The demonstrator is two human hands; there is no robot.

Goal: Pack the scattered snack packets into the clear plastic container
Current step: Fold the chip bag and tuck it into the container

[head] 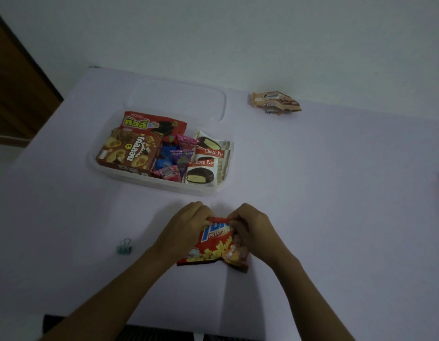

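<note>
Both hands [186, 225] [250, 226] pinch potato-snack bag [213, 249] — container [161, 183] beyond.

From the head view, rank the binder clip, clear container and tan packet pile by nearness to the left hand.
1. Binder clip, on the table to the outer side of the left hand.
2. Clear container, ahead of the hand.
3. Tan packet pile, far right by the wall.
</note>
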